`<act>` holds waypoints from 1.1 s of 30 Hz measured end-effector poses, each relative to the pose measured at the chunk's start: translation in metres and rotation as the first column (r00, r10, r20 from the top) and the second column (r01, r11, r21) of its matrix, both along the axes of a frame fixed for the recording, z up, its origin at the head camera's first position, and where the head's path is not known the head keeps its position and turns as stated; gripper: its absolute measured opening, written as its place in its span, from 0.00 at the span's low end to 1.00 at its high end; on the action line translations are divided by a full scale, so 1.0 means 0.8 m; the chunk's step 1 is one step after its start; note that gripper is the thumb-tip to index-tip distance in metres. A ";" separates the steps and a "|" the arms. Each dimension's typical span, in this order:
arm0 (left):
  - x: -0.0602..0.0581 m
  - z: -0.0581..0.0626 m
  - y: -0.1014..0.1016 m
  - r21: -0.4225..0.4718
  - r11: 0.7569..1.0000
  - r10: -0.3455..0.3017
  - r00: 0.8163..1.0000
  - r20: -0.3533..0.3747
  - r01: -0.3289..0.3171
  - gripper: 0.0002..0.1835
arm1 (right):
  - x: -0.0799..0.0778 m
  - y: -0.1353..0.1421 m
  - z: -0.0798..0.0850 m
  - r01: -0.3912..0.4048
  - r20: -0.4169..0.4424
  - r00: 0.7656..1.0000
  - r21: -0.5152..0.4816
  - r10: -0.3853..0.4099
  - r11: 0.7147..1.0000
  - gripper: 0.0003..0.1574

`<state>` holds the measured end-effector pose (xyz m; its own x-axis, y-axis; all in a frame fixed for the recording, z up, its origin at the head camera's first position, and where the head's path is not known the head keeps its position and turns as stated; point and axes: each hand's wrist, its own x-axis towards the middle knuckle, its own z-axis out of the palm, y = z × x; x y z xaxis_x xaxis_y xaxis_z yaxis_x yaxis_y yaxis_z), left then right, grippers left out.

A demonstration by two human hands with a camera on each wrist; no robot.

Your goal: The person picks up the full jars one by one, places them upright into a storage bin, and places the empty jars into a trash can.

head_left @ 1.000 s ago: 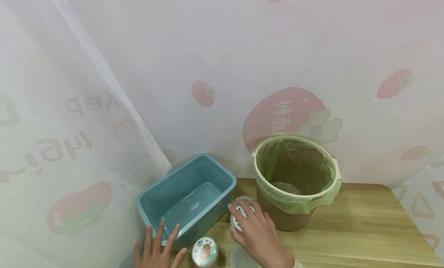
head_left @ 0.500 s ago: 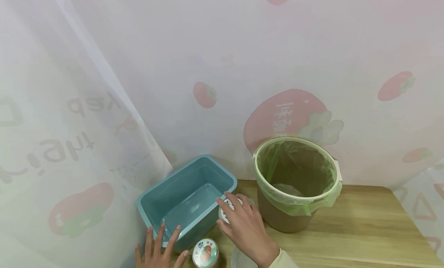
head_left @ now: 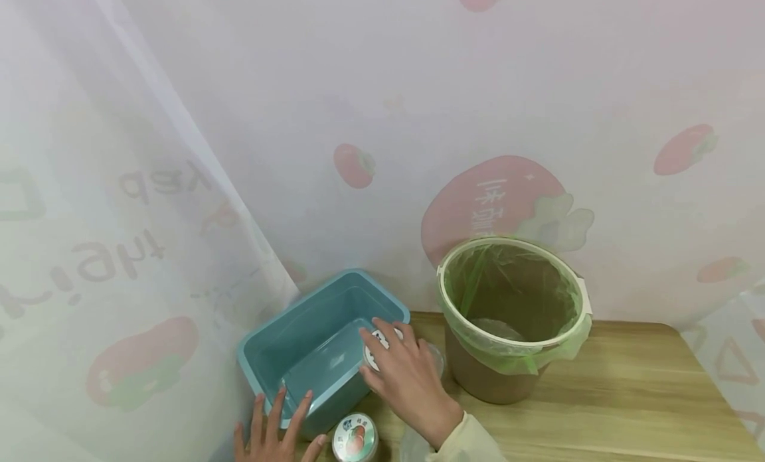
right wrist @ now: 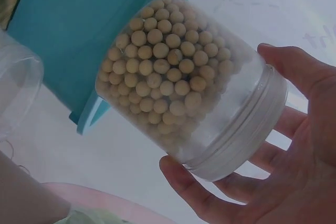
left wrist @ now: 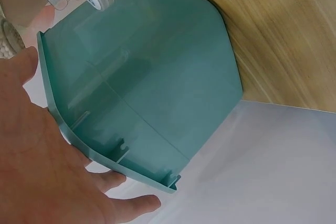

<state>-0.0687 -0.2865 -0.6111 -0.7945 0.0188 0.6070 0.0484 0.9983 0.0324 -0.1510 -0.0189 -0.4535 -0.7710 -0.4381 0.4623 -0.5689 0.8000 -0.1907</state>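
My right hand [head_left: 406,382] grips a clear plastic jar [right wrist: 163,72] by its lid end [head_left: 376,349], fingers and thumb spread around it. Small round beige balls fill much of this jar, as the right wrist view shows. It overlaps the near long rim of the teal plastic bin [head_left: 323,356]. On the bin's near-left end lie the straight fingers of my left hand [head_left: 271,435], reaching over the rim; in the left wrist view that hand [left wrist: 52,156] lies along the bin's edge. Between both hands stands another jar [head_left: 355,438] with a fruit picture on its lid.
Right of the bin stands a brown bucket [head_left: 490,382] with a pale rim and a green bag liner [head_left: 532,362]. Clear containers [head_left: 414,445] stand partly hidden by my right arm. A printed curtain [head_left: 287,117] rises behind the wooden table [head_left: 621,376].
My right hand has carried the jar leftward and a little up in the head view, from beside the bucket to the bin's rim. The left hand has stayed on the bin.
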 end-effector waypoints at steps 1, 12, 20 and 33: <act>0.000 0.000 0.000 0.000 1.000 0.003 1.000 0.006 -0.003 0.41 | -0.001 -0.002 0.002 -0.002 0.005 1.000 0.000 0.002 1.000 0.34; 0.001 -0.004 0.002 -0.001 1.000 -0.004 1.000 -0.012 0.004 0.43 | -0.015 -0.025 0.018 -0.017 -0.048 0.999 0.009 0.018 1.000 0.35; -0.001 -0.004 0.000 0.001 1.000 0.003 1.000 -0.010 -0.003 0.41 | -0.032 -0.047 0.022 -0.031 -0.007 0.999 0.059 0.032 0.998 0.35; -0.006 -0.010 0.000 0.011 1.000 -0.011 0.998 -0.064 0.011 0.44 | -0.053 -0.079 0.007 -0.005 -0.131 0.991 0.130 0.022 0.992 0.37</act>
<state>-0.0737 -0.2865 -0.6187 -0.7537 0.0200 0.6569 0.0617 0.9973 0.0405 -0.1938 -0.0824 -0.4482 -0.7003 -0.5107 0.4988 -0.5933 0.8049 -0.0090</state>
